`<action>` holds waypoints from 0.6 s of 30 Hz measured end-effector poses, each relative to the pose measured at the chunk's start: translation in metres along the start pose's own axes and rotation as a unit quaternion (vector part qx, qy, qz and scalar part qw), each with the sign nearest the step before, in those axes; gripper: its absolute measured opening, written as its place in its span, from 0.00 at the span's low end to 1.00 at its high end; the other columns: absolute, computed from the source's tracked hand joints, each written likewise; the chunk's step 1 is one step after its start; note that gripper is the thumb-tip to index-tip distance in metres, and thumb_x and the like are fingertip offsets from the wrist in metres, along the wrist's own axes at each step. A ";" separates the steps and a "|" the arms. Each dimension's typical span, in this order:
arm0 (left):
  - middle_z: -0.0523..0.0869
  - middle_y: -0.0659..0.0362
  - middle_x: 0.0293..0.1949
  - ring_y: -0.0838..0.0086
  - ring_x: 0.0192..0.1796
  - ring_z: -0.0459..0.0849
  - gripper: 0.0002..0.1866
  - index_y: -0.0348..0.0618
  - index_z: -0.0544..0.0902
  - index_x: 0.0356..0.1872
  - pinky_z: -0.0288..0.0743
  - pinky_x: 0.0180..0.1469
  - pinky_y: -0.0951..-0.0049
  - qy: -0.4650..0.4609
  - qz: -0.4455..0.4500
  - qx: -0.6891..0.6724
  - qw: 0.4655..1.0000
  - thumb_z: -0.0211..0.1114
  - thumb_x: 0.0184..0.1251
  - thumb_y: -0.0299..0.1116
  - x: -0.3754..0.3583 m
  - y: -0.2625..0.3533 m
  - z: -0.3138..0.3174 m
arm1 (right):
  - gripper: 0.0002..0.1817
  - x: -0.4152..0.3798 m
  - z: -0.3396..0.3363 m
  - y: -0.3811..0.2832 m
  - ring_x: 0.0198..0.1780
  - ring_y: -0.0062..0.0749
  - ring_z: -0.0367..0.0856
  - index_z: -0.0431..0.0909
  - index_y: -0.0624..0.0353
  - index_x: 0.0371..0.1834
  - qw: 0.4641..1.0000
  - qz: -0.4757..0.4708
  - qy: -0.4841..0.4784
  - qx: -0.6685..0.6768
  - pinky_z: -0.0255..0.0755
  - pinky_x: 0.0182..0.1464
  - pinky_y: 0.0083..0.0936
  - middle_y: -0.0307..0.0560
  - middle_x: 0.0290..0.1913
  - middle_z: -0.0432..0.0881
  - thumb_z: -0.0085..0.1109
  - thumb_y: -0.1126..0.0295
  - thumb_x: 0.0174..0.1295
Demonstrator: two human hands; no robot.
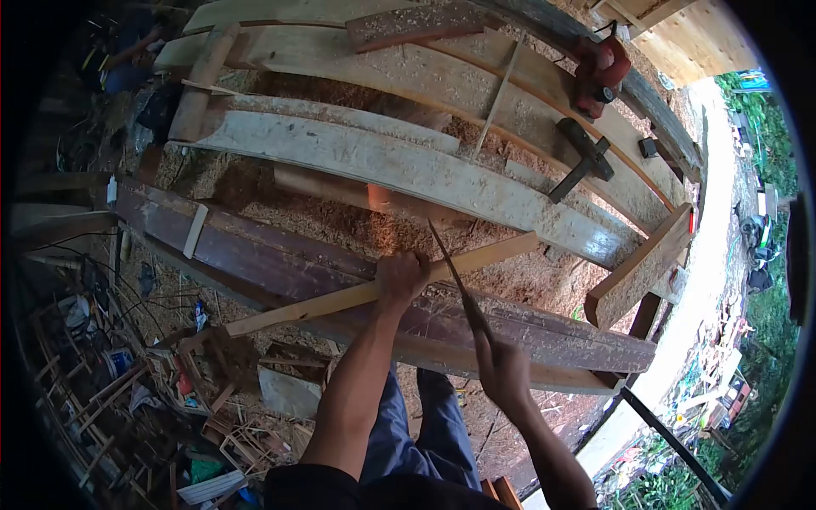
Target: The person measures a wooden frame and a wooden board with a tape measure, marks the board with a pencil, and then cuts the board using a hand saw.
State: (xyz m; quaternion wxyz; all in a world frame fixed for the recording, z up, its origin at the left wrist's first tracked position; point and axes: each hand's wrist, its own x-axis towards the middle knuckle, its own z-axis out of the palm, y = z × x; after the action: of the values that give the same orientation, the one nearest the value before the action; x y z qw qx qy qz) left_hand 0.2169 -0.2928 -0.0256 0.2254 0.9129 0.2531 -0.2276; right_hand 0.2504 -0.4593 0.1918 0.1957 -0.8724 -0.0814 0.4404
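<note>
My left hand (403,277) is closed around a long pale wood strip (327,302), which lies slantwise over a dark reddish-brown plank (280,262). My right hand (505,374) grips the handle end of a handsaw (463,293). Its narrow, dark blade points up and away from me, tapering to a tip beyond the strip. In this view the blade crosses the strip just right of my left fist.
Beyond lies a long pale plank (340,153) strewn with shavings. A dark T-shaped tool (585,161) and a red power tool (599,75) rest at the upper right. A thick wood block (637,270) sits at the right. Wood scraps (242,438) clutter the lower left.
</note>
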 end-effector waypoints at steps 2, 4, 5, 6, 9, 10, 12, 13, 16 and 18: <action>0.86 0.47 0.23 0.58 0.27 0.87 0.23 0.40 0.84 0.26 0.81 0.34 0.58 0.018 -0.009 0.007 1.000 0.44 0.69 0.41 -0.001 0.004 0.002 | 0.21 -0.018 0.013 0.034 0.26 0.60 0.81 0.72 0.54 0.63 0.989 -0.116 0.088 0.037 0.69 0.25 0.44 0.66 0.20 0.75 0.47 0.59 0.70; 0.86 0.48 0.24 0.59 0.26 0.87 0.23 0.42 0.85 0.23 0.82 0.33 0.59 0.033 -0.018 0.023 0.999 0.44 0.68 0.40 -0.002 -0.002 0.004 | 0.20 -0.012 0.008 0.023 0.25 0.60 0.80 0.74 0.54 0.61 0.996 -0.071 0.046 -0.037 0.69 0.23 0.43 0.63 0.20 0.77 0.46 0.60 0.70; 0.86 0.48 0.23 0.58 0.26 0.87 0.23 0.41 0.85 0.24 0.82 0.33 0.60 0.055 0.007 0.019 0.998 0.44 0.68 0.40 -0.001 -0.005 0.007 | 0.20 0.018 0.017 0.017 0.25 0.60 0.80 0.74 0.54 0.61 0.996 -0.069 0.047 -0.037 0.69 0.23 0.43 0.63 0.20 0.77 0.46 0.60 0.70; 0.85 0.48 0.22 0.58 0.25 0.87 0.23 0.41 0.85 0.24 0.82 0.33 0.60 0.076 0.034 0.012 0.996 0.43 0.69 0.40 -0.002 -0.002 0.013 | 0.21 0.056 0.034 0.022 0.25 0.60 0.80 0.72 0.51 0.64 0.998 -0.048 0.038 -0.018 0.69 0.23 0.43 0.64 0.21 0.78 0.46 0.61 0.70; 0.85 0.48 0.21 0.59 0.25 0.87 0.24 0.40 0.84 0.24 0.82 0.33 0.60 0.059 0.009 0.012 0.998 0.43 0.69 0.42 0.004 -0.005 0.022 | 0.18 0.027 0.017 0.004 0.27 0.61 0.81 0.78 0.57 0.55 0.999 -0.030 0.028 -0.014 0.71 0.25 0.45 0.66 0.21 0.78 0.46 0.61 0.70; 0.85 0.48 0.21 0.59 0.25 0.87 0.24 0.40 0.84 0.24 0.82 0.33 0.60 0.057 0.011 0.011 0.998 0.43 0.69 0.42 0.000 -0.001 0.014 | 0.18 -0.011 0.017 0.013 0.27 0.61 0.80 0.80 0.63 0.44 0.987 -0.102 0.114 0.054 0.71 0.26 0.45 0.67 0.20 0.76 0.47 0.59 0.70; 0.85 0.47 0.21 0.59 0.24 0.86 0.24 0.40 0.84 0.24 0.82 0.34 0.60 -0.016 -0.025 -0.002 1.000 0.43 0.69 0.42 -0.003 0.007 -0.016 | 0.23 -0.019 0.013 0.010 0.27 0.61 0.80 0.81 0.69 0.34 0.955 -0.186 0.195 0.121 0.72 0.27 0.45 0.67 0.18 0.75 0.47 0.57 0.70; 0.85 0.47 0.21 0.59 0.24 0.86 0.24 0.40 0.84 0.24 0.82 0.34 0.60 -0.019 -0.024 0.003 1.000 0.43 0.69 0.42 -0.003 0.003 -0.008 | 0.22 -0.014 0.011 0.005 0.27 0.63 0.80 0.81 0.68 0.35 0.984 -0.112 0.121 0.060 0.72 0.28 0.45 0.67 0.19 0.76 0.47 0.57 0.70; 0.85 0.47 0.21 0.59 0.24 0.86 0.23 0.40 0.84 0.23 0.82 0.34 0.60 0.060 -0.002 0.013 0.998 0.44 0.68 0.41 -0.002 0.002 0.018 | 0.21 0.022 0.012 0.002 0.27 0.63 0.80 0.80 0.69 0.33 0.997 -0.049 0.051 0.014 0.71 0.27 0.44 0.67 0.19 0.75 0.47 0.60 0.70; 0.84 0.47 0.19 0.58 0.23 0.86 0.22 0.40 0.84 0.23 0.82 0.33 0.59 0.080 0.022 -0.013 0.996 0.45 0.68 0.40 0.000 -0.002 0.014 | 0.20 0.050 0.021 -0.001 0.26 0.59 0.81 0.79 0.70 0.25 0.994 -0.075 0.062 0.051 0.68 0.26 0.42 0.65 0.18 0.74 0.47 0.65 0.69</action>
State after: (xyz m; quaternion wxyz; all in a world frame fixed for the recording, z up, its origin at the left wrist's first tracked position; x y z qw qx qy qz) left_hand 0.2115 -0.2983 -0.0375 0.2213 0.9306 0.2528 -0.1456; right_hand 0.2640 -0.4370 0.1443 0.2771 -0.8782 -0.1119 0.3734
